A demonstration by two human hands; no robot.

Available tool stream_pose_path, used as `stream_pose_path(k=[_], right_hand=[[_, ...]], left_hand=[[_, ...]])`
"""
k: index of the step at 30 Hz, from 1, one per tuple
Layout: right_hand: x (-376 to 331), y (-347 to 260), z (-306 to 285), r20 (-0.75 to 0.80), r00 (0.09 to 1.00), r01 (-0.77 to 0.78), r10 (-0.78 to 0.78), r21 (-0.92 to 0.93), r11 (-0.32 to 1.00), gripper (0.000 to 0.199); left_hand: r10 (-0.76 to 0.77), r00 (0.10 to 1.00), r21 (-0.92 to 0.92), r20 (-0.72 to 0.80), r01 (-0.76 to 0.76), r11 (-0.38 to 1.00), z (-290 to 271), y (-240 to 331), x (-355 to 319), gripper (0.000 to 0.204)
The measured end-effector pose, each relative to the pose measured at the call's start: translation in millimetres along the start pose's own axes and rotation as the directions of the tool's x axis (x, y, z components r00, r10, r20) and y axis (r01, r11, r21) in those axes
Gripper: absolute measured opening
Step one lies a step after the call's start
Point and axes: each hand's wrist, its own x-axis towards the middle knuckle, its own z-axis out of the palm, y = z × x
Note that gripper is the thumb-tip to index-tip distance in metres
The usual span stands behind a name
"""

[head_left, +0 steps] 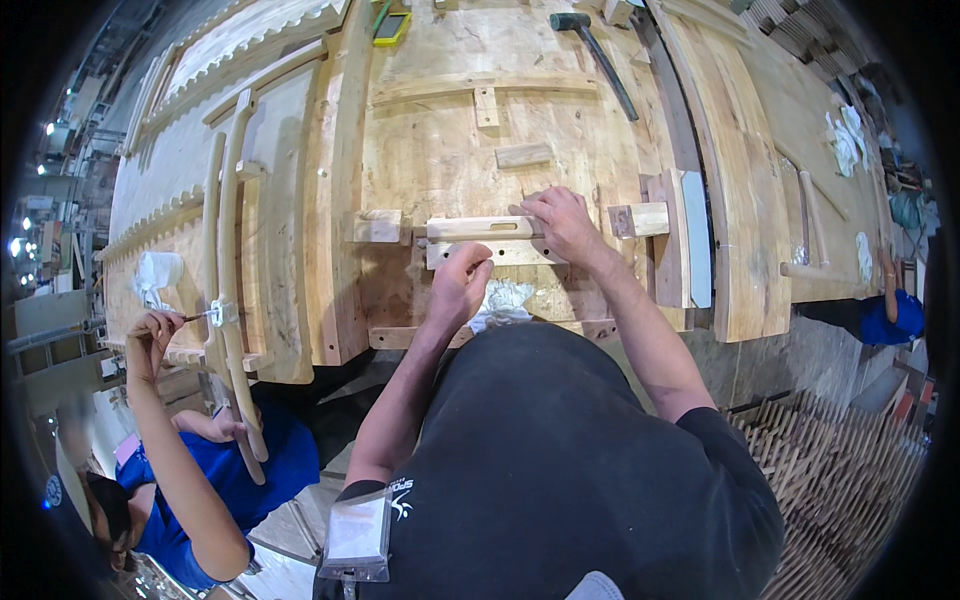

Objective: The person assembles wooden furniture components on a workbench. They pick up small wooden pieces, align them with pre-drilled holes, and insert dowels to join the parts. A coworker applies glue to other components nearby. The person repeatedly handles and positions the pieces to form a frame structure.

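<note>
Hands apart, set on either side of a pale slotted wooden bar point(470, 229) that lies crosswise on the desk point(430, 160), just in front of the person. The right hand point(566, 226) reaches over the bar's right end with its fingers toward the far edge; whether it clamps or only presses, I cannot tell. The left hand point(461, 287) is curled at the near side, thumb and forefinger close together by a strip with dark holes point(525, 253); whether anything small is pinched there is hidden.

The step in hand looks like steadying or lining up the bar along the holed strip. The next move would call for even pressure at both ends, so that the bar does not skew.

Left and right of the bar stand two wooden blocks point(378, 226) that leave limited room for shifting it sideways. White crumpled material point(505, 302) lies at the near side, close to the left hand, and could snag. Beyond the bar are a loose offcut point(523, 155), a crosspiece point(520, 84) and, well apart, a dark-headed mallet point(596, 62). At the far left, a co-worker in blue holds a thin tool to curved wooden rods point(228, 190), clear of this work.
</note>
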Motion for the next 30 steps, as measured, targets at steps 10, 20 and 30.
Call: stream_pose_path(k=[10,20,30], right_hand=[[16.6,-27.2,20.3,-0.117,0.992,0.049,-0.039,0.082,0.995,0.029],[10.0,-48.4,50.9,-0.068,0.998,0.017,-0.02,-0.036,0.999,0.032],[9.9,-50.9,50.1,-0.087,0.994,0.06,-0.062,-0.026,0.998,0.035]], left_hand=[[0.158,0.984,0.658,0.076,-0.169,0.734,-0.4,-14.5,29.6,0.099],[0.215,0.964,0.792,0.157,-0.253,0.556,4.1,-36.8,23.9,0.111],[0.292,0.945,0.757,0.147,-0.298,0.582,2.1,-47.0,20.6,0.106]])
